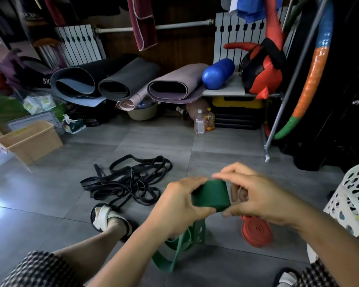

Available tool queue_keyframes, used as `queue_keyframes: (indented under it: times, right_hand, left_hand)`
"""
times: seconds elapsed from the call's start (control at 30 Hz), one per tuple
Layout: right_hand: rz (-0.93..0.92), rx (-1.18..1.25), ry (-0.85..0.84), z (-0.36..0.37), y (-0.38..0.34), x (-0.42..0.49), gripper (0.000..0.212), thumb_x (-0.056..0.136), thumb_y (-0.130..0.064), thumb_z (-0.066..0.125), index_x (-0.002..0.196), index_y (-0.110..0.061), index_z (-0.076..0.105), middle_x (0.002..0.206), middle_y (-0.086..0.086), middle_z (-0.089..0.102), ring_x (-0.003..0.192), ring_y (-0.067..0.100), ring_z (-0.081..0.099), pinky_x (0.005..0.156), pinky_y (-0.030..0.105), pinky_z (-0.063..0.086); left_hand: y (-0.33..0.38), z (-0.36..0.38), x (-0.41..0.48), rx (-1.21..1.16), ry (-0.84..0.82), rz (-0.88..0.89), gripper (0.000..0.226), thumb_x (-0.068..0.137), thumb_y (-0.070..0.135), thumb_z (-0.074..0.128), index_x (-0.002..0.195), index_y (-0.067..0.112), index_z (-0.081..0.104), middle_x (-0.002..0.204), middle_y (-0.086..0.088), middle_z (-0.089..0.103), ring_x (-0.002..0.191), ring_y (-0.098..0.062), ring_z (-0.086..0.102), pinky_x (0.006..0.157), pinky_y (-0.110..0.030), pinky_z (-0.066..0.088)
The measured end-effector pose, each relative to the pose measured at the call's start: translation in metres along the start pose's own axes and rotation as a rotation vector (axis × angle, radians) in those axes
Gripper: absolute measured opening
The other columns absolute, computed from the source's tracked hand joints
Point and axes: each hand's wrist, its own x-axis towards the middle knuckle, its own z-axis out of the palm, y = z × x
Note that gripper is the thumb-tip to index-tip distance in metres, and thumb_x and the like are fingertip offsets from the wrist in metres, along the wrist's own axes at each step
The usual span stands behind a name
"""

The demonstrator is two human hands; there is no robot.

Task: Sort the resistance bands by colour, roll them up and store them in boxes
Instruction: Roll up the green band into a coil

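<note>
A green resistance band [210, 196] is partly wound into a thick roll held between both hands above the floor. My left hand [178, 206] grips the roll's left side, and my right hand [255, 193] pinches its right side with fingers over the top. The band's loose green tail [174, 253] hangs down to the floor. A red band [257, 233] lies coiled on the floor under my right hand. A tangle of black bands [129, 181] lies on the tiles ahead to the left. A tan box [29, 139] stands open at the far left.
A white perforated basket [352, 195] stands at the right edge. My sandalled foot [108, 218] rests by the black bands. Rolled mats [129, 81] lie along the back, bottles [199, 123] and a metal rack leg [266, 156] further right.
</note>
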Motion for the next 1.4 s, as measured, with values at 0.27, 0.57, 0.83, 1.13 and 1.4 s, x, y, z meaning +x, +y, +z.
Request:
queue_keyframes:
  times: [0.27, 0.57, 0.83, 1.13, 1.4]
  right_hand:
    - [-0.024, 0.355, 0.134, 0.01, 0.007, 0.003, 0.039, 0.067, -0.02, 0.08, 0.098, -0.037, 0.063, 0.097, 0.0, 0.059, 0.086, 0.015, 0.063, 0.078, 0.027, 0.054]
    - [-0.096, 1.044, 0.179, 0.019, 0.003, 0.006, 0.061, 0.051, -0.04, 0.087, 0.106, -0.023, 0.068, 0.109, 0.006, 0.07, 0.102, 0.018, 0.065, 0.078, 0.02, 0.051]
    - [-0.221, 1.458, 0.202, 0.034, -0.012, 0.013, 0.048, 0.061, -0.027, 0.083, 0.106, -0.014, 0.07, 0.104, 0.008, 0.07, 0.097, 0.016, 0.066, 0.079, 0.021, 0.052]
    - [-0.015, 0.196, 0.197, -0.011, 0.002, 0.004, 0.083, 0.052, -0.04, 0.082, 0.12, -0.05, 0.037, 0.113, -0.019, 0.043, 0.063, 0.005, 0.046, 0.061, 0.017, 0.044]
    - [0.012, 0.155, 0.095, 0.001, 0.004, 0.005, 0.045, 0.068, -0.016, 0.08, 0.099, -0.038, 0.055, 0.1, -0.006, 0.05, 0.069, 0.003, 0.054, 0.065, 0.019, 0.049]
  left_hand:
    - [0.0, -0.005, 0.005, -0.293, 0.015, -0.074, 0.067, 0.066, 0.007, 0.081, 0.116, 0.031, 0.044, 0.109, 0.006, 0.065, 0.107, -0.006, 0.06, 0.098, -0.018, 0.042]
    - [0.002, 0.015, 0.004, -0.961, 0.205, -0.055, 0.065, 0.047, 0.018, 0.076, 0.11, 0.015, 0.059, 0.098, 0.003, 0.073, 0.094, -0.011, 0.067, 0.076, -0.019, 0.052]
    - [0.024, 0.012, 0.014, -0.964, 0.314, 0.01, 0.048, 0.061, 0.006, 0.079, 0.106, 0.012, 0.062, 0.095, -0.003, 0.072, 0.091, -0.015, 0.067, 0.076, -0.02, 0.052]
    - [0.012, -0.011, 0.012, -0.129, 0.1, 0.034, 0.039, 0.069, 0.013, 0.08, 0.103, 0.026, 0.064, 0.094, 0.006, 0.07, 0.092, -0.009, 0.065, 0.085, -0.027, 0.052]
    - [0.019, -0.012, 0.015, -0.047, 0.009, -0.051, 0.06, 0.062, 0.018, 0.084, 0.11, 0.029, 0.05, 0.103, 0.006, 0.067, 0.098, -0.008, 0.062, 0.093, -0.024, 0.048]
